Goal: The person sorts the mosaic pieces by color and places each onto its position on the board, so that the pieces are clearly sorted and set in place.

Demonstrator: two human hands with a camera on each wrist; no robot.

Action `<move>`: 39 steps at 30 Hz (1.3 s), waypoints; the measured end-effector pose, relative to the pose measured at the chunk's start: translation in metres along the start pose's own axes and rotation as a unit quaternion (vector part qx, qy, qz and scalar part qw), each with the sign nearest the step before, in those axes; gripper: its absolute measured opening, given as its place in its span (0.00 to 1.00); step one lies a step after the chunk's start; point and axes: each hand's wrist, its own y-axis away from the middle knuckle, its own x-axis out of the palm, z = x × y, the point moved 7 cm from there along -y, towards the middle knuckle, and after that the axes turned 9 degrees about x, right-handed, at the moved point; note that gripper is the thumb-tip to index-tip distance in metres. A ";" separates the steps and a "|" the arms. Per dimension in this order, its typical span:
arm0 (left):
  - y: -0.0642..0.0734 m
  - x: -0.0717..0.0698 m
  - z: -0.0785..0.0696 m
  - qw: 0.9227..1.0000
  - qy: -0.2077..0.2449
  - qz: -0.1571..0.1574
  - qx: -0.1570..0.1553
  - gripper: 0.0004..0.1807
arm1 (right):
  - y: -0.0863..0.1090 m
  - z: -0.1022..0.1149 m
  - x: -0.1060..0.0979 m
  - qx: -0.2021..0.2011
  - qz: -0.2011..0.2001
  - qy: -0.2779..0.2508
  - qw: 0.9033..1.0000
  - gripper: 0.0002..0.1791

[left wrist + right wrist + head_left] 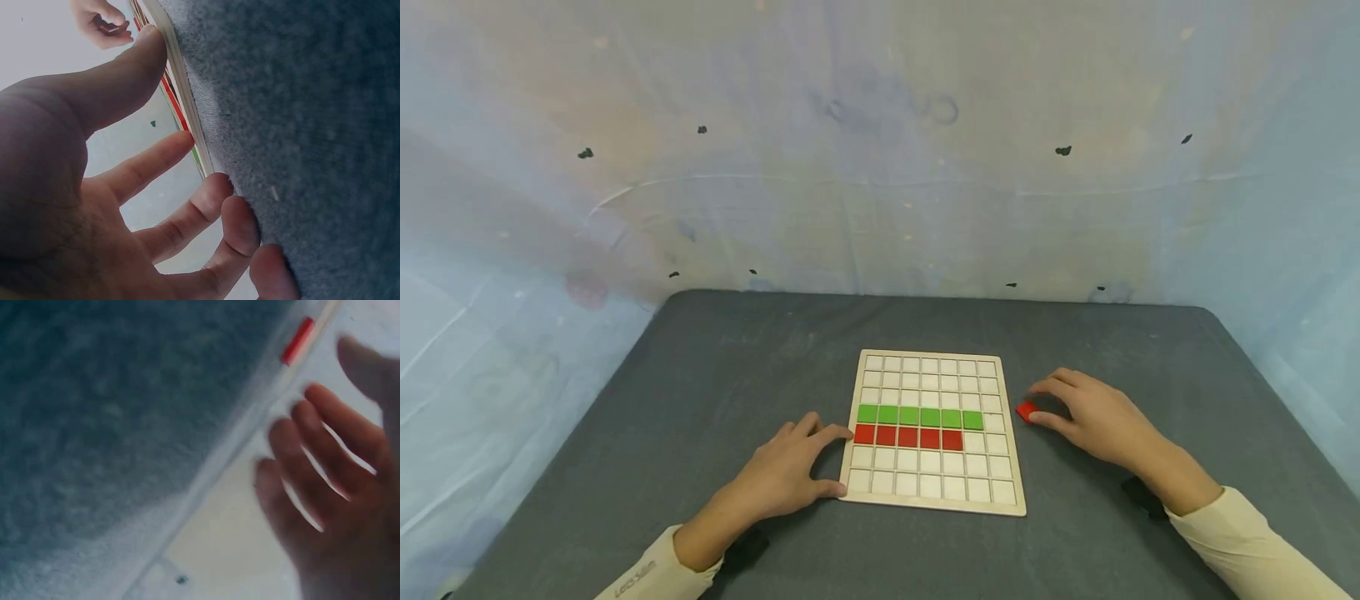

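A light wooden grid board (940,505) lies on the table, with a row of green tiles (929,417) and a row of red tiles (907,437) just below it. At the board's left edge is my left hand (782,471); its thumb and index fingertip touch the rim, and the fingers are spread. One loose red tile (1025,411) lies on the cloth right of the board. My right hand (1093,417) hovers around that tile, thumb and fingers apart. In the right wrist view the loose tile (298,340) shows beyond the fingertips, with a gap between.
A dark grey cloth (760,350) covers the table. Behind it hangs a pale, patterned curtain (880,208) with small dark marks. The board's other cells, in the upper and lower rows, show bare wood.
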 end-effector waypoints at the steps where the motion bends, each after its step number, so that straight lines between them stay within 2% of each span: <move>1: 0.000 0.000 0.000 1.000 -0.001 0.000 0.000 0.37 | 0.000 -0.002 0.003 0.007 0.011 0.000 1.000 0.20; 6: 0.001 -0.001 0.000 1.000 -0.007 -0.003 0.006 0.37 | 0.002 -0.004 0.012 0.027 0.043 0.000 0.999 0.23; 13: 0.001 -0.003 0.000 1.000 -0.012 -0.011 0.013 0.37 | 0.002 0.001 0.015 0.011 0.018 0.011 1.000 0.19; 22: 0.000 0.000 0.000 1.000 -0.007 -0.005 0.005 0.37 | 0.003 -0.003 0.015 0.027 0.038 0.013 0.999 0.21; 31: 0.000 -0.001 0.001 1.000 -0.004 -0.008 0.004 0.37 | 0.004 -0.003 0.012 -0.001 0.014 0.010 1.000 0.18; 39: 0.000 0.000 0.001 1.000 -0.002 -0.009 0.004 0.37 | 0.006 -0.002 0.013 0.000 0.010 0.013 1.000 0.17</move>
